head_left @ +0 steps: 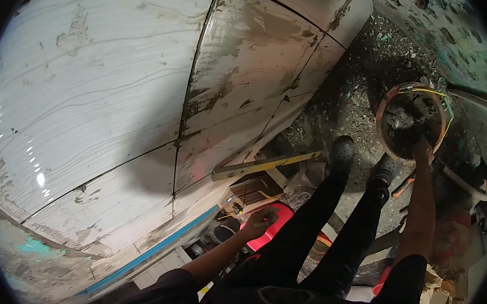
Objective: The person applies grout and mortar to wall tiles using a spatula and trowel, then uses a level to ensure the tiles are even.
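Observation:
My right hand (422, 152) reaches over the near rim of a round bucket (381, 120) on the floor at the right. Its fingers are closed around the dark handle of what looks like a trowel (401, 120), whose greyish blade rests in dark wet mortar (429, 112) inside. The grip is partly hidden by shadow. My left hand (259, 223) hangs at the left, above a red tub (275, 226), holding nothing I can see. Its fingers are loosely bent, with grey smears on them.
A wall of large white tiles (107, 72), smeared with mortar, stands on the left. A yellow spirit level (265, 165) lies near its foot. My shoes (341, 154) stand on gritty floor beside the bucket. A rough wall (463, 43) is at upper right; torn paper (438, 293) lies lower right.

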### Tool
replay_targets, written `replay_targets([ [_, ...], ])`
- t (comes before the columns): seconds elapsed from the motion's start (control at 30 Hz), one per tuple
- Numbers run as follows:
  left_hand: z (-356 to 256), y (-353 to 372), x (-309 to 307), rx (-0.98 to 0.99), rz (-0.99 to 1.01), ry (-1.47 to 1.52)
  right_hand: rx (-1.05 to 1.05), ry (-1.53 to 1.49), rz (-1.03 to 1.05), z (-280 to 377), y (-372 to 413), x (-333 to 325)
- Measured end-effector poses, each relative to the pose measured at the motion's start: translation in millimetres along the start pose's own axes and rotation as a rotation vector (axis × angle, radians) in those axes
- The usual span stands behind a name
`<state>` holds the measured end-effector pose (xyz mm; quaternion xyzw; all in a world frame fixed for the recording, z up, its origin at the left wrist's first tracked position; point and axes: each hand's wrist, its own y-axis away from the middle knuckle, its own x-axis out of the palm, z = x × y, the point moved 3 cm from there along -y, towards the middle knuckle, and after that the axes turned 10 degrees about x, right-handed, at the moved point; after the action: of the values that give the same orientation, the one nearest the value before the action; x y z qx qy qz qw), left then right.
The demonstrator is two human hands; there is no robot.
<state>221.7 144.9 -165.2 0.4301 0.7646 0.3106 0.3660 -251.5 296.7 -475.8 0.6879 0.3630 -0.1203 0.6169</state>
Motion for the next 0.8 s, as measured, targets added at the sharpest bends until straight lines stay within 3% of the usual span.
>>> replay_targets([
  [0.13,3.6,3.5,-3.2,0.019,-0.015,-0.019,0.123,0.004,-0.037,-7.8,-17.4,32.5],
  [0.2,3.6,6.7,-3.8,0.023,-0.041,0.057,0.109,-0.064,-0.066,-32.0,-76.4,100.8],
  [0.27,7.3,7.8,-4.6,-0.002,-0.050,0.073,-0.074,0.185,-0.013,-23.8,-57.5,88.9],
  [0.37,15.7,9.8,-3.6,-0.061,-0.061,0.046,0.013,-0.110,0.024,-19.4,-18.2,47.5],
  [0.6,20.0,6.5,1.6,-0.061,-0.061,0.094,0.002,-0.103,-0.084,-26.0,-46.3,82.9],
  [0.67,27.4,5.5,4.1,-0.059,-0.051,0.099,0.021,-0.092,-0.028,-25.0,-54.3,90.6],
  [0.73,29.4,4.4,4.2,-0.058,-0.053,0.109,0.204,-0.419,0.085,-10.7,-11.5,39.5],
  [0.8,27.0,3.9,3.5,-0.058,-0.059,0.126,0.140,-0.266,0.206,-11.9,-25.0,55.9],
])
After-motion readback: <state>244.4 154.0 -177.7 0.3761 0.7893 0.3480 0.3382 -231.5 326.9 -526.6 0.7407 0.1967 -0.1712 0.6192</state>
